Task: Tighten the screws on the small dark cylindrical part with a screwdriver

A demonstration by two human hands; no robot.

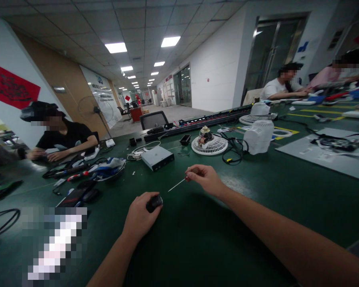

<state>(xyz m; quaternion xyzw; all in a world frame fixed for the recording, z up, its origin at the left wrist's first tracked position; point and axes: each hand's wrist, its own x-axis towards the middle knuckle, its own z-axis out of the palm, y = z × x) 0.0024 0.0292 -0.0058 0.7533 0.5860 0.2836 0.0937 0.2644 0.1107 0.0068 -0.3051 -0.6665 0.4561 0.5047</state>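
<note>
My left hand [139, 213] is closed around a small black cylinder [154, 203], its round end turned to the right. In my right hand [206, 179] is a screwdriver [176, 185], the fingers wrapped about its reddish handle. Its thin metal shaft slants down and left over the green table [179, 247], with the tip apart from the cylinder. Just beyond my hands lies a flat silver and black disc drive [158, 158]. Further back, an opened fan part [210, 142] rests with its white grille down and its inner workings exposed.
A white plastic housing [259, 136] and black cables [235, 151] stand to the right, near a grey mat [332, 153] with wires. Tools and a blue bundle [109, 168] crowd the left. A person [64, 135] sits at the far left; others sit at the far right.
</note>
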